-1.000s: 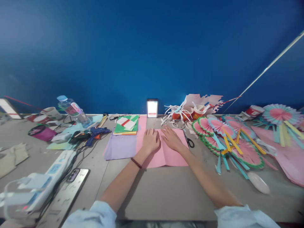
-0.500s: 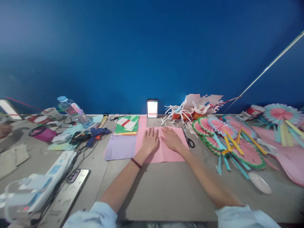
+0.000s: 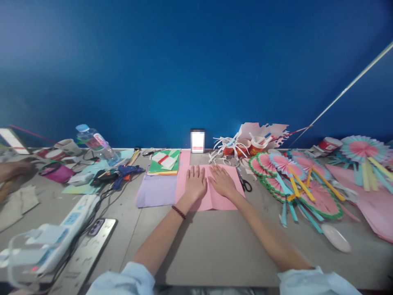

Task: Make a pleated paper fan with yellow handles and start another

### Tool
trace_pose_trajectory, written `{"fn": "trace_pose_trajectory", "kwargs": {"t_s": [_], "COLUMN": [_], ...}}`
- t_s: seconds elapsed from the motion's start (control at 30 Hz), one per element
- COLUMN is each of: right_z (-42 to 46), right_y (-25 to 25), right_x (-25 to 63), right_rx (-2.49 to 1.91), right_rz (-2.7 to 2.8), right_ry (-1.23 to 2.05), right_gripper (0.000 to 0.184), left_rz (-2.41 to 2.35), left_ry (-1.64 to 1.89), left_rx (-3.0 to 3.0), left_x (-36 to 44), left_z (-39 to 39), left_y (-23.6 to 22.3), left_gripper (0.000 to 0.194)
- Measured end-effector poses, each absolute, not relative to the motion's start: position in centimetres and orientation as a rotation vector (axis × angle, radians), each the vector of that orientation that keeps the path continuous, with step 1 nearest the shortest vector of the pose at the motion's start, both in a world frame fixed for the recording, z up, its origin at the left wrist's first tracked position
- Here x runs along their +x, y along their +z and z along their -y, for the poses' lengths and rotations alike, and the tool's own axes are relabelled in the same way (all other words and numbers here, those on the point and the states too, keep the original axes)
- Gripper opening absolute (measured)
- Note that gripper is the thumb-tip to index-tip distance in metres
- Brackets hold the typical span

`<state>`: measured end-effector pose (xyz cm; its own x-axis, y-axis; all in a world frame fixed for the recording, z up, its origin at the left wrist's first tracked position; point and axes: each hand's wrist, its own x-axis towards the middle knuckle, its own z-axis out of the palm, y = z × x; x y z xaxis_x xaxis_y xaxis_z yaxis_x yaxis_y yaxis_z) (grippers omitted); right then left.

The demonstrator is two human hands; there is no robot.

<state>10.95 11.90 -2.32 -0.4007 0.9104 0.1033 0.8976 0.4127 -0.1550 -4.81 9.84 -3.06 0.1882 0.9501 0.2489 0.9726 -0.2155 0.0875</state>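
A pink sheet of paper (image 3: 225, 203) lies on the grey table with a crease down its middle. My left hand (image 3: 195, 182) rests flat on its left half, fingers spread. On the right half, my right hand (image 3: 222, 180) also lies flat, its fingers stretched toward the wall. Black-handled scissors (image 3: 246, 185) stick out from under the sheet's right edge. To the left is a purple sheet (image 3: 156, 190), with a stack of green and other coloured paper (image 3: 164, 162) on top of it.
Pleated paper fans (image 3: 322, 196) crowd the right side, near a white computer mouse (image 3: 336, 237). At left are a power strip (image 3: 69, 229), a phone (image 3: 89, 250), a blue glue gun (image 3: 124, 174) and a bottle (image 3: 98, 143). Another person's hand (image 3: 14, 170) shows at far left.
My hands stay flat on the pink paper, almost unmoved. At the far left, the other person's hand has come further into view.
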Motion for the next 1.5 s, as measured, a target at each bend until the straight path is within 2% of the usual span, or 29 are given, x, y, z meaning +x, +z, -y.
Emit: {"fn": "trace_pose_trajectory", "kwargs": {"t_s": [0.4,0.67,1.17,1.5], "right_z": [-11.5,-11.6,-11.3,-11.2], "right_y": [-1.8,-1.3,-1.8,-2.3], "right_x": [11.1,11.0,10.2,9.9], "right_rx": [-1.571,-1.529,-1.609,-1.659], "right_rz": [2.46,2.431,2.484,2.438], "right_ry": [0.108,0.068,0.129,0.088], "right_gripper": [0.058,0.049,0.058,0.057], "left_rz": [1.903,1.829,1.858,1.884], "left_ry": [-0.397,-0.402,-0.365,-0.392], "left_rx": [-2.397,-2.401,-2.44,-2.394], "left_x": [-5.1,-5.4,-5.8,-5.4], "left_z": [-9.6,-9.5,-10.1,-9.8], "left_y": [-2.3,-1.5,-2.7,-2.9], "left_gripper": [0.05,0.043,0.048,0.049]}}
